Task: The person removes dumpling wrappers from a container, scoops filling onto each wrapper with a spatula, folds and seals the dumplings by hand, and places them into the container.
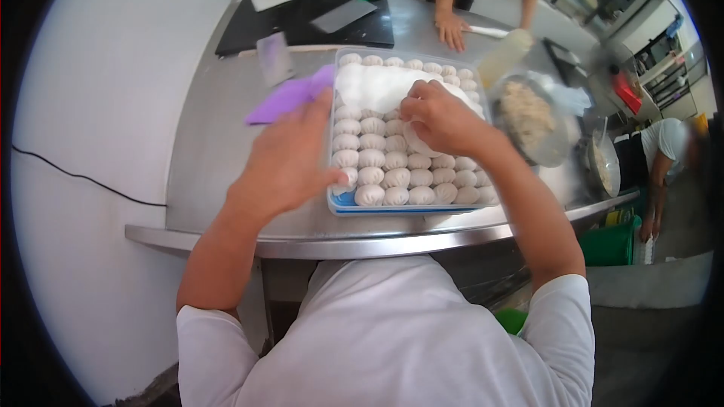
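Note:
A clear plastic tray [405, 209] with a blue base holds rows of pleated white dumplings [396, 178]. A smooth white sheet, perhaps cloth [373, 89], lies over the dumplings in its upper part. My right hand [445, 117] is above the tray's middle, fingers pinched on the sheet's near edge, where a rounded white fold hangs below them. Beside the tray's left wall is my left hand [290, 152], open, its fingers stretched away from me and its thumb at a dumpling by the rim. Whether that thumb touches the dumpling I cannot tell.
Left of the tray lie a purple sheet [290, 98] and a pale scraper-like piece [275, 59]. A green-handled cleaver [345, 15] rests on a black board [302, 36]. A bowl of filling [528, 117] and a bottle [507, 54] stand right. Two other people are nearby.

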`<move>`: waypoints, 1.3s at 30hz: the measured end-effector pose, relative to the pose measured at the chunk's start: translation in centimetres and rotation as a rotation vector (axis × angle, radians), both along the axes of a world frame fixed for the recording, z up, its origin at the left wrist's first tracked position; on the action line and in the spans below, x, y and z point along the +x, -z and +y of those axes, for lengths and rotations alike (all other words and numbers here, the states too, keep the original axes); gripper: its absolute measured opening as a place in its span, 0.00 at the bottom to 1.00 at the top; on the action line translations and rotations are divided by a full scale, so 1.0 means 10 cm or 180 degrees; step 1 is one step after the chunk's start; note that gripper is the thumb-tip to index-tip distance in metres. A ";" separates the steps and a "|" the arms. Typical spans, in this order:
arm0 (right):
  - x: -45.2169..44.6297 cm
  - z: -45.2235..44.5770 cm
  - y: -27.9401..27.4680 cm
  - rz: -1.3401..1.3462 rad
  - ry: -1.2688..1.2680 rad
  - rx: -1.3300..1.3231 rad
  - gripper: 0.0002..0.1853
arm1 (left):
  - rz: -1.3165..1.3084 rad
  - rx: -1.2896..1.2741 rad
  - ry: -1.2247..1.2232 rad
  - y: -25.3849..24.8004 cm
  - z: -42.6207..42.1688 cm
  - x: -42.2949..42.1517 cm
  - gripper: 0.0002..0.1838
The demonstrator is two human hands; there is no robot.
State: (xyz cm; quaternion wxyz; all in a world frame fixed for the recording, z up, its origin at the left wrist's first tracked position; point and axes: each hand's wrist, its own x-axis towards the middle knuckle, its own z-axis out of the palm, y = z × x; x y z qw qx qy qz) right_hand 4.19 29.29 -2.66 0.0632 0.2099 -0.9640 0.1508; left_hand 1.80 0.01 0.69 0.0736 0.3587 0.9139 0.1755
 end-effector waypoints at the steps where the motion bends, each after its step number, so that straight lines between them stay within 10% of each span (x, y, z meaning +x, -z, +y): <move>1: 0.00 0.00 -0.01 -0.0022 -0.0038 -0.0007 0.11 | 0.0170 0.0316 -0.0118 0.01 -0.07 -0.05 0.54; 21: 0.24 0.38 -0.27 0.0013 -0.0186 -0.0533 0.11 | -0.0503 0.1220 0.0102 0.03 -0.07 -0.11 0.34; 26: 0.62 0.53 -0.81 -0.0522 0.0852 -0.0762 0.10 | -0.1142 0.1543 -0.0169 0.09 -0.10 -0.18 0.30; 39: 0.58 0.22 -0.32 -0.1865 0.0377 -0.5531 0.07 | -0.3637 0.3184 0.0741 0.10 0.86 -0.08 0.16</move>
